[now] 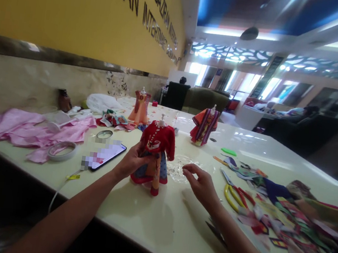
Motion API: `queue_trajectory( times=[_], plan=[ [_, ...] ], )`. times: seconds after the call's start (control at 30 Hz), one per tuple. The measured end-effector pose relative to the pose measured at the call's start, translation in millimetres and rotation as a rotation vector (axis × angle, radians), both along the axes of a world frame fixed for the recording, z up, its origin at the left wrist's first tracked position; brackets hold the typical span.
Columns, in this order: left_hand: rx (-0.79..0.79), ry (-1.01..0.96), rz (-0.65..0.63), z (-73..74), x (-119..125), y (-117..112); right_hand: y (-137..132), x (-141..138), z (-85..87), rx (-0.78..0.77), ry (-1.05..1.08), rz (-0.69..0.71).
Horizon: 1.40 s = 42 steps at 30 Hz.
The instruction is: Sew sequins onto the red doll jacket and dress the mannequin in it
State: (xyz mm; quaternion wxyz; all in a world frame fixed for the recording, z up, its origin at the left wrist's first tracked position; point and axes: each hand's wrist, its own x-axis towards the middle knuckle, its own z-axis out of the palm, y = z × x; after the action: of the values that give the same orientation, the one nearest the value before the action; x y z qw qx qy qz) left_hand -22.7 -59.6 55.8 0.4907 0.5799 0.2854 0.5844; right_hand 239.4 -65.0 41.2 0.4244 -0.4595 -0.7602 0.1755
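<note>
A miniature dress form (158,141) stands upright on the white table, dressed in a red jacket with a row of white beads down its front and a blue, orange and red skirt. My left hand (134,161) is closed around its left side at the waist. To the right of the form, my right hand (200,183) hovers with thumb and index finger drawn together at the edge of a clear shallow dish (179,166) of small beads. Whatever lies between those fingertips is too small to make out. Under my right forearm a dark pointed blade (215,231) partly shows.
Yellow-handled scissors (230,196), red-handled pliers (245,196) and fabric scraps (293,215) lie at right. Left are a phone (108,158) with a cable, tape rolls (62,150) and pink cloth (15,126). Two dressed forms, one orange (140,108) and one striped (204,126), stand behind.
</note>
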Motion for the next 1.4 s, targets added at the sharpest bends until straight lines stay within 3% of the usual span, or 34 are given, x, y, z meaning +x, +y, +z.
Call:
queue_trajectory(
  times=[0.23, 0.37, 0.5, 0.63, 0.97, 1.3, 1.4],
  plan=[
    [0.04, 0.079, 0.001, -1.4, -2.1, -9.1, -3.9, -2.2, 4.0, 0.071, 0.028, -0.01],
    [0.044, 0.097, -0.002, -2.8, -3.7, -13.5, -13.6, -16.7, 21.6, 0.141, 0.096, -0.022],
    [-0.006, 0.131, 0.049, -6.1, -1.2, -13.4, -16.5, -40.0, 40.8, 0.151, 0.167, 0.06],
    [-0.035, 0.156, 0.108, -10.5, 3.3, -13.1, -7.8, -52.3, 48.7, 0.143, 0.184, 0.084],
    [-0.041, 0.157, 0.12, -11.0, 11.7, -19.7, 5.2, -47.9, 43.2, -0.073, 0.49, 0.149],
    [-0.075, 0.156, 0.09, -19.7, 5.6, -18.9, 2.1, -36.6, 19.6, -0.132, 0.421, 0.07],
    [-0.045, 0.25, 0.187, -19.8, -6.8, -32.0, -4.1, -30.5, 14.4, -0.117, 0.366, -0.002]
  ],
)
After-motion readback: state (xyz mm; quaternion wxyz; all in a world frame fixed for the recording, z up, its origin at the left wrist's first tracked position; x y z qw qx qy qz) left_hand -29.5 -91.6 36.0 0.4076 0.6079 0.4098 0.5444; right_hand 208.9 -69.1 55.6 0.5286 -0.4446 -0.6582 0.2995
